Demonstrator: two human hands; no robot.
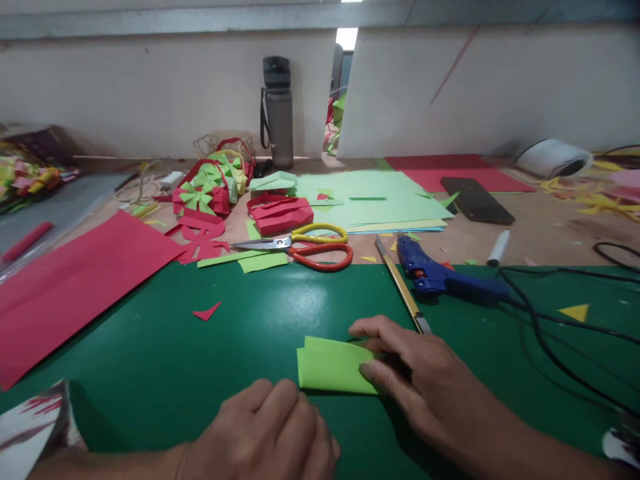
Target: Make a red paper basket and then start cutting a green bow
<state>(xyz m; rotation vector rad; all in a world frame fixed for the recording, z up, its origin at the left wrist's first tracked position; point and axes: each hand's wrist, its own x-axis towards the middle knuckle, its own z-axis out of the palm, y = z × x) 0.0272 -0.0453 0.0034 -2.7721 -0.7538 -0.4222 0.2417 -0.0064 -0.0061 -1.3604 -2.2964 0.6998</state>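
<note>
A folded piece of bright green paper [333,368] lies low over the green work surface, near the front. My right hand [425,380] pinches its right end, thumb on the near side and fingers behind. Just left of the paper and nearer to me, my left hand [273,433] is closed in a fist, knuckles up. Its palm side is hidden, so I cannot see whether anything is inside. Beyond my right hand lies a yellow utility knife [400,283], with a blue glue gun [440,273] beside it. Scissors [305,248] with yellow and red handles rest farther back.
Red card [85,287] covers the left side. Paper flowers and baskets [205,190] stand behind, near a grey bottle [279,120]. Pale green sheets [360,200], a phone [475,199] and a white marker [499,248] lie at the back. A black cable [540,333] loops right.
</note>
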